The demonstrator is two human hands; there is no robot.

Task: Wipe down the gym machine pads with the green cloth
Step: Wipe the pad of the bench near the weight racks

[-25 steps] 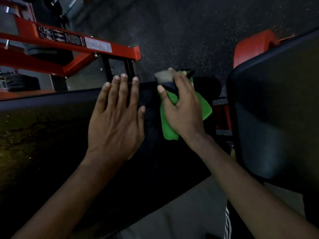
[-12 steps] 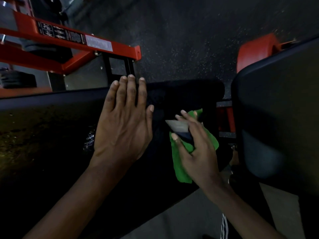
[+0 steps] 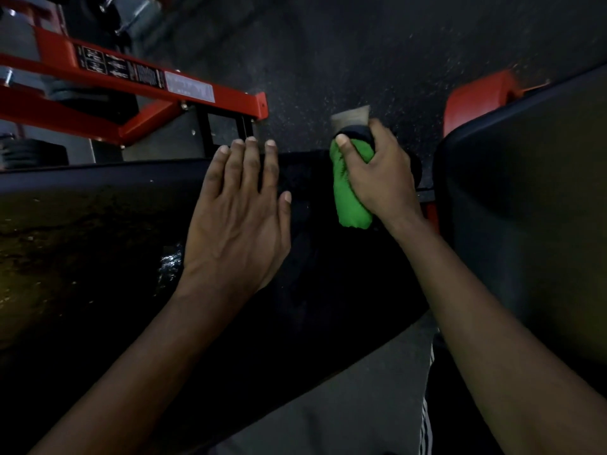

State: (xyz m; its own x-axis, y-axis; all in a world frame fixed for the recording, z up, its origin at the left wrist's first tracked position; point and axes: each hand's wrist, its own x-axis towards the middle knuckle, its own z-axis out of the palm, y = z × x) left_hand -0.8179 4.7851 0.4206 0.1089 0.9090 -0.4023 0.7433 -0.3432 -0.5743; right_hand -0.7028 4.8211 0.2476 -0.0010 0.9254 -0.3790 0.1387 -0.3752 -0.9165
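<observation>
Against the frame half a second earlier, the right hand (image 3: 377, 178) has travelled from the near side of the long black pad (image 3: 98, 257) to its far edge, carrying the green cloth (image 3: 351, 198) with it. This is much the place it held one second ago. The right hand's fingers are curled round the cloth, which is bunched into a roll and pressed to the pad near its rounded right end. A pale tab (image 3: 349, 118) projects past the fingers over the floor (image 3: 361, 44); what it is cannot be told. The left hand (image 3: 236, 218) remains flat on the pad, fingers straight and slightly spread, thumb out, with the fingertips reaching the far edge. A wet patch (image 3: 169, 261) glistens just left of that wrist. Beyond the far edge, the orange frame (image 3: 131, 83) crowds the left side, while dark speckled floor lies open ahead of the right hand. To the right, a second pad (image 3: 525, 208) stands close by, leaving only a narrow gap at the long pad's end, with the right wrist just beside it. The pad's near edge runs diagonally under both forearms, with grey floor below it.
</observation>
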